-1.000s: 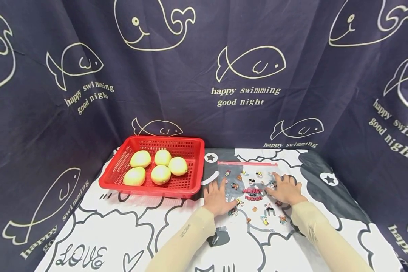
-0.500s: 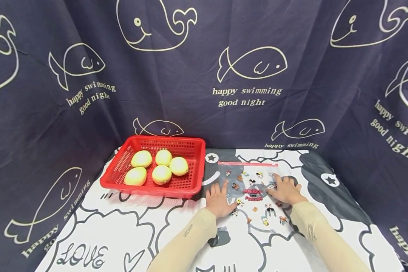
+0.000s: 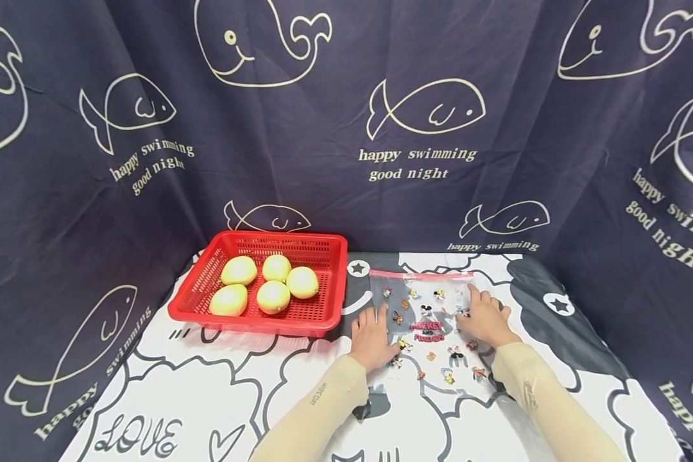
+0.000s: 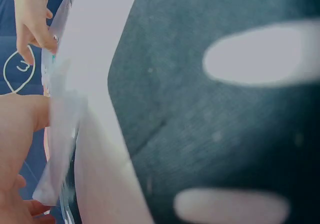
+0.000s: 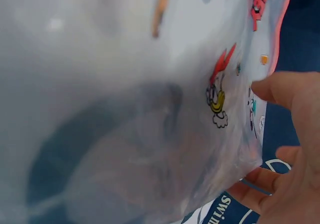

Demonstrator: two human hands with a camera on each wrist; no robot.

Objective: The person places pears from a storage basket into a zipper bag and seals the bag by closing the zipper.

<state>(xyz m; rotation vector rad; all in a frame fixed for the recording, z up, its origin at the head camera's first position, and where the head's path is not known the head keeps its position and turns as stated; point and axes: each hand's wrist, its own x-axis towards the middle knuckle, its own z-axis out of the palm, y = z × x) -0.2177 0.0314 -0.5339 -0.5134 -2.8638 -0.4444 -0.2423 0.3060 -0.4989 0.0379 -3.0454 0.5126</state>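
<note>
A clear zip bag (image 3: 439, 353) with small cartoon prints, red lettering and a red zip strip (image 3: 421, 276) lies spread over the patterned cloth. My left hand (image 3: 371, 340) is at its left edge; in the left wrist view the thumb is over the clear film (image 4: 65, 139) and fingers show below it. At the opposite edge, my right hand (image 3: 487, 321) grips the bag, its thumb on the printed face and fingers behind the edge in the right wrist view. The bag's side toward the right wrist camera looks slightly wrinkled.
Left of the bag stands a red perforated basket (image 3: 248, 325) holding several round, pale yellow fruits (image 3: 228, 299). A black-and-white cartoon cloth (image 3: 167, 378) covers the table. Dark blue curtains (image 3: 323, 128) printed with fish and whales enclose the back and sides.
The bag's red zip strip, straight before, now bends slightly and its far edge sits a little higher in view. My right fingers have drawn in at the bag's edge; the basket is unchanged.
</note>
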